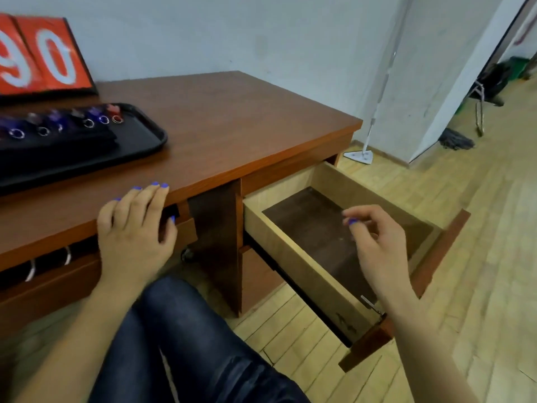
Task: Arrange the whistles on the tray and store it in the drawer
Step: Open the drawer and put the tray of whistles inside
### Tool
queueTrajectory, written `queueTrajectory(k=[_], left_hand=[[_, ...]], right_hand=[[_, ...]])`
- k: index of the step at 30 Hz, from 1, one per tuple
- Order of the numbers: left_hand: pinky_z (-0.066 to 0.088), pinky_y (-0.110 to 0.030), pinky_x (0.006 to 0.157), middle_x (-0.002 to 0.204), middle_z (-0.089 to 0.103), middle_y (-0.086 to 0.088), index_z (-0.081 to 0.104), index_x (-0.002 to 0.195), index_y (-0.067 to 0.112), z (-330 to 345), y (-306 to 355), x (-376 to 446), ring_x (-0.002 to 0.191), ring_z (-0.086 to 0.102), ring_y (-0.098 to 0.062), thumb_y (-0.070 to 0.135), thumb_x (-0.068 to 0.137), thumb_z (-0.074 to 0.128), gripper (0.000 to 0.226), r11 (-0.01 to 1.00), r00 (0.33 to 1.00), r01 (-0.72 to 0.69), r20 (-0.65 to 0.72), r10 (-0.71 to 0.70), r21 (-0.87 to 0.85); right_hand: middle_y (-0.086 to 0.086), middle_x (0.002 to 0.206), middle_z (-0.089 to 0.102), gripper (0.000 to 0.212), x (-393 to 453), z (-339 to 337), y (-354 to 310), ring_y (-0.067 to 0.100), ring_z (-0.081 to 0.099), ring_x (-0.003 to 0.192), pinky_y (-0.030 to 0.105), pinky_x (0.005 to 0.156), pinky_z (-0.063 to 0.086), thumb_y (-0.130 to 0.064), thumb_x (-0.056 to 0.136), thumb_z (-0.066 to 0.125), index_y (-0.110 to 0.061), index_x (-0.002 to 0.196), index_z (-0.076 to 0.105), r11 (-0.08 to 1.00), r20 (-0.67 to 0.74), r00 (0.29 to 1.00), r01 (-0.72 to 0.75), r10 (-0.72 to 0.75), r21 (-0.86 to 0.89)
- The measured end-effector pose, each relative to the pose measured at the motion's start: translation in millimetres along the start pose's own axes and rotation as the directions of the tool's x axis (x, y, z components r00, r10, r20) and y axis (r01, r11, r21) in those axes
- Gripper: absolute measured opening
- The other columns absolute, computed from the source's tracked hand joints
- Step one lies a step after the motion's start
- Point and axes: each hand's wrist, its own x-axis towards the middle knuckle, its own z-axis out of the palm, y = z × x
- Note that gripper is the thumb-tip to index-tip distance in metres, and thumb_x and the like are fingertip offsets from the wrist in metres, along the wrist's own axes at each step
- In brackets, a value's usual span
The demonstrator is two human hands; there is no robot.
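Observation:
A black tray (145, 132) lies on the left of the brown desk (232, 117). Several whistles (87, 119) with metal rings stand in a row along its far side, purple ones and a red one. At the desk's right side the top drawer (293, 245) is pulled out, its dark bottom bare. My left hand (133, 225) rests on the desk's front edge with fingers laid flat on top and the thumb below the edge. My right hand (374, 242) hovers over the drawer, fingers loosely curled, holding nothing.
A red scoreboard (37, 56) with white digits stands behind the tray against the wall. My knee in dark jeans (189, 330) is under the desk front. A white pole on a base (360, 155) and a mop (456, 139) stand on the wooden floor at right.

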Motion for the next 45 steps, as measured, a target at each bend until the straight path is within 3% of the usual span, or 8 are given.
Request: queueTrajectory(k=[6,12,20,23,32,36,40,45], left_hand=[[0.027,-0.039,0.098,0.131,0.055,-0.006,0.050,0.130,0.011,-30.7,2.0,12.0,0.119,0.047,-0.023,0.033,0.077,0.042,0.058,1.000,0.962,-0.006,0.272,0.002,0.015],[0.032,-0.023,0.087,0.105,0.067,0.009,0.066,0.104,0.025,-53.4,-15.3,31.4,0.100,0.062,-0.011,0.038,0.079,0.043,0.037,0.978,0.953,0.059,0.302,0.004,-0.198],[0.051,-0.035,0.059,0.091,0.066,-0.001,0.063,0.113,0.010,-54.2,-93.3,57.7,0.071,0.059,-0.023,0.024,0.075,0.059,0.041,0.998,0.954,0.029,0.298,-0.046,0.059],[0.047,-0.031,0.049,0.080,0.067,-0.001,0.070,0.100,0.011,-48.1,-112.0,63.2,0.061,0.057,-0.022,0.014,0.058,0.083,0.044,0.989,0.938,-0.016,0.345,-0.036,0.146],[0.044,-0.021,0.047,0.062,0.059,0.010,0.066,0.071,0.024,-43.6,-128.0,71.1,0.047,0.052,-0.011,0.001,0.039,0.084,0.043,0.993,0.899,-0.051,0.439,0.000,0.105],[0.047,-0.018,0.056,0.070,0.067,0.011,0.071,0.078,0.022,-45.9,-138.7,75.8,0.058,0.062,-0.012,0.006,0.053,0.087,0.034,0.991,0.893,0.131,0.436,-0.109,-0.019],[0.034,-0.019,0.093,0.119,0.059,0.011,0.060,0.119,0.022,-46.0,-147.5,77.0,0.113,0.053,-0.013,0.015,0.089,0.058,0.031,0.964,0.846,0.258,0.497,-0.191,-0.069],[0.030,-0.024,0.108,0.137,0.048,0.009,0.056,0.126,0.021,-35.0,-161.0,73.0,0.129,0.045,-0.011,0.015,0.090,0.055,0.036,0.909,0.813,0.394,0.513,-0.276,-0.135]], right_hand=[[-0.019,0.097,0.056,0.022,40.0,88.1,-82.7,-0.003,0.055,0.088,0.010,0.073,0.046,-0.015,0.091,0.052,-0.034,0.101,0.056,0.910,0.487,0.793,0.415,-0.367,0.011],[-0.016,0.113,0.054,0.025,75.6,157.4,-126.2,-0.002,0.045,0.108,0.012,0.090,0.035,-0.021,0.092,0.051,-0.030,0.114,0.058,0.760,0.630,0.564,0.647,-0.534,0.064],[-0.010,0.125,0.056,0.029,128.8,234.9,-137.1,0.009,0.048,0.119,0.029,0.102,0.034,-0.029,0.094,0.046,-0.026,0.122,0.056,0.644,0.711,0.479,0.763,-0.514,-0.049],[-0.009,0.118,0.059,0.031,138.6,248.9,-129.5,0.011,0.050,0.112,0.029,0.097,0.036,-0.036,0.097,0.039,-0.026,0.120,0.056,0.611,0.733,0.475,0.785,-0.486,-0.104],[-0.019,0.095,0.054,0.038,129.7,245.8,-112.0,0.002,0.047,0.090,0.018,0.078,0.027,-0.046,0.094,0.028,-0.034,0.107,0.061,0.526,0.659,0.452,0.845,-0.601,-0.099],[-0.017,0.076,0.056,0.029,115.1,240.0,-115.0,0.003,0.045,0.071,0.019,0.067,0.029,-0.038,0.090,0.037,-0.030,0.095,0.064,0.496,0.586,0.452,0.863,-0.672,-0.097],[-0.009,0.071,0.056,0.024,90.0,235.9,-119.2,0.014,0.048,0.063,0.028,0.065,0.032,-0.031,0.089,0.043,-0.024,0.088,0.067,0.415,0.515,0.358,0.910,-0.779,-0.004],[-0.003,0.065,0.055,0.023,53.1,238.0,-126.5,0.019,0.047,0.058,0.031,0.059,0.039,-0.023,0.082,0.052,-0.018,0.094,0.071,0.372,0.390,0.299,0.920,-0.871,0.125]])
